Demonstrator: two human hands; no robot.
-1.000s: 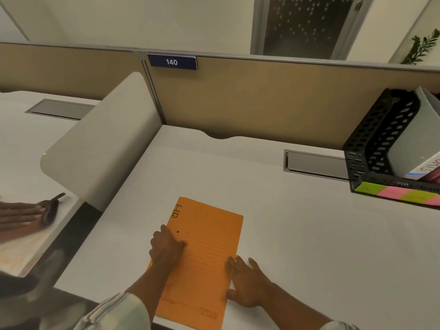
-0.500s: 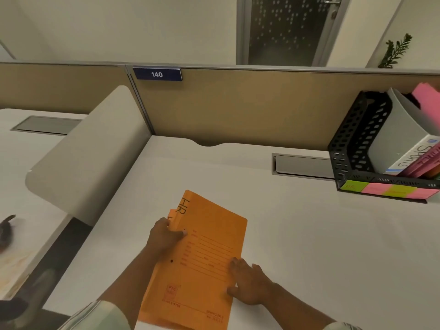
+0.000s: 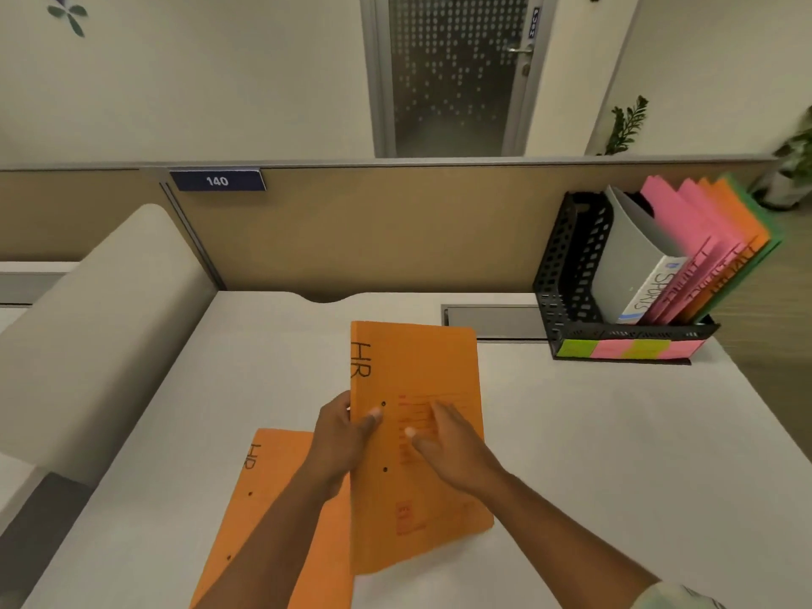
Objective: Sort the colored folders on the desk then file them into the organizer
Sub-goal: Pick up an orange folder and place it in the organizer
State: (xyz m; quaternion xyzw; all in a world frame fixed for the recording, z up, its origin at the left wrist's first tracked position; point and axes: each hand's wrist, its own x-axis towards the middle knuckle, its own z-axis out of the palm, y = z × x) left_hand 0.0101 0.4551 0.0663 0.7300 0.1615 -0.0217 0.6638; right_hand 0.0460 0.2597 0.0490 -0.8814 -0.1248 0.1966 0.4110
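Observation:
An orange folder marked HR [image 3: 422, 375] is lifted above the white desk [image 3: 593, 454], its top edge tipped away from me. My left hand [image 3: 340, 437] grips its left spine edge, thumb on the cover. My right hand [image 3: 452, 446] rests on the cover with fingers spread. A second orange HR folder [image 3: 268, 498] lies flat on the desk below and to the left, partly hidden by my left forearm. The black mesh organizer [image 3: 571, 274] stands at the back right and holds grey, pink, orange and green folders [image 3: 703, 239].
Coloured sticky labels [image 3: 624, 348] line the organizer's front. A tan partition [image 3: 373, 230] with a "140" plate [image 3: 217, 181] closes the desk's back. A curved white divider [image 3: 101, 327] borders the left side. A grey cable flap [image 3: 492, 320] sits beside the organizer.
The top HR folder has been lifted off the desk and moved forward and right, uncovering a second orange HR folder underneath. My view has tilted up, showing the organizer's folders.

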